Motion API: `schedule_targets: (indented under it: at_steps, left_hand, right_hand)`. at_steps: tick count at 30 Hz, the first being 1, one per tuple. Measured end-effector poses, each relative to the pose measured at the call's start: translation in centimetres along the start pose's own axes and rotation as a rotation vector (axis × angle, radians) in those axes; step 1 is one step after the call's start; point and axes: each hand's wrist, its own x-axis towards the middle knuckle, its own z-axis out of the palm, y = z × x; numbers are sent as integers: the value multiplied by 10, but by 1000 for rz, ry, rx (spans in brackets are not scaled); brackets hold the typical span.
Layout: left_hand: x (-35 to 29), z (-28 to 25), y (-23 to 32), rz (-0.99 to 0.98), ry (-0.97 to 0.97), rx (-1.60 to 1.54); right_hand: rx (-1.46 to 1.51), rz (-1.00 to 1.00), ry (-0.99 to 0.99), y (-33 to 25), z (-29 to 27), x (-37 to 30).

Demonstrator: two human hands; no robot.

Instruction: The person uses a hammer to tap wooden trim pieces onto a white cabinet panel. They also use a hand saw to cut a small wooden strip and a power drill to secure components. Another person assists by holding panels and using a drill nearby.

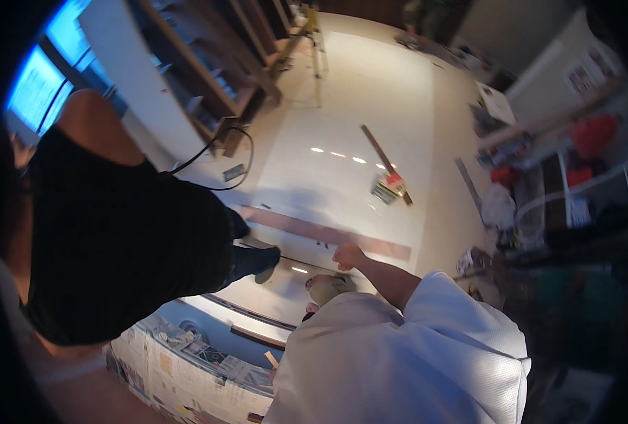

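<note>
My right arm reaches forward from a white sleeve, and my right hand (347, 256) is closed with its fingers curled. Whatever it may hold is too small to make out. Just beyond it, a long flat brown board (307, 227) lies on the pale floor, with a few small dark bits beside it. Only a sliver of my left hand (274, 372) shows past my white shirt. A short light-coloured wooden strip (270, 359) sticks up from its fingers, close to a newspaper-covered ledge (179, 360). The rest of that hand is hidden.
At my left stands a person in a black top (123, 240). A black cable (250, 152) loops over the floor. Farther out lie a dark strip (376, 148) and a red-and-pale package (393, 185). A yellow stepladder (317, 56) stands beside tall shelving (208, 63). Clutter fills the right side.
</note>
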Motion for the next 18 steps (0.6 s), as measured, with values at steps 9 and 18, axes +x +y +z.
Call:
schedule_targets:
  at_steps: [9,18]
  left_hand:
    - [63,-10,60,254,-241,277]
    - [69,64,174,582,-453,536]
  right_hand:
    - [0,246,224,174,77,-120]
    - [-138,621,518,188,58,-254]
